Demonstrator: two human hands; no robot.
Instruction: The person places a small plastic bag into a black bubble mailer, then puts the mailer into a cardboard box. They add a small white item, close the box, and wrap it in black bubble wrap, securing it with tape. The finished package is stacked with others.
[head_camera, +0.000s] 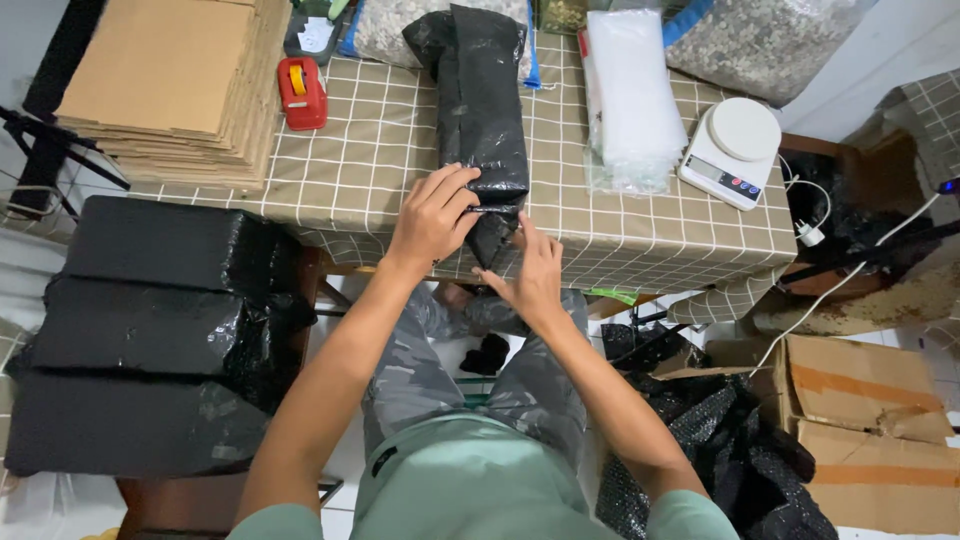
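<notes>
A table under a checked olive cloth (380, 170) fills the upper view, with three black-wrapped parcels (140, 340) stacked to its left and a pile of flat cardboard sheets (170, 80) on its far left corner. A long package in black plastic wrap (485, 110) lies across the middle of the table, its near end hanging just over the front edge. Right of it lie a clear bag of white foam sheets (630, 90), then a white kitchen scale (735, 150); a red tape dispenser (301, 93) sits near the cardboard. The left hand (432, 215) is curled closed over the near end of the package, pinching the folded plastic down. The right hand (533, 275) is partly open below it, fingertips pressed to the loose flap. That fold looks liable to spring open if either hand eases, and because the end overhangs the edge, the package could tip toward the person's lap.
</notes>
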